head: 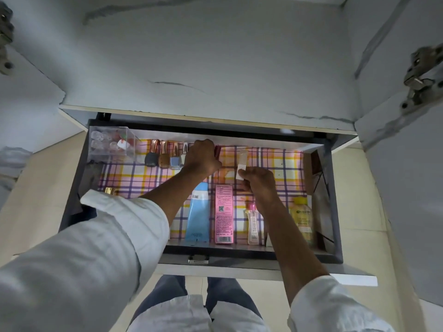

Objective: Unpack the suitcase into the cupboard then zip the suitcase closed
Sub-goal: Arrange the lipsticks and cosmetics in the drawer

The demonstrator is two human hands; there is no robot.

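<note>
drawer (334, 202), pulled out of the cupboard (215, 68), lined with checked paper (282, 164). suitcase: not in view.

far row, left to right: clear acrylic box (111, 144); nail polish bottles (165, 155) standing upright, caps toward the far wall.

left hand (201, 158): fingers curled round a dark red bottle (217, 152) at the right end of that row, setting it beside the others.

right hand (257, 182): fingers pinch a small clear bottle with a white label (242, 164), held just right of the red one.

near row, lying flat: blue tube (197, 212), pink carton (224, 214), pink-capped bottle (252, 224), yellow garnier bottle (302, 219).

handling note: stand the red bottle upright, touching its neighbour, and let go only once it is steady; a nudge could topple the row. the clear bottle likely goes next, on the bare lining to the right.
</note>
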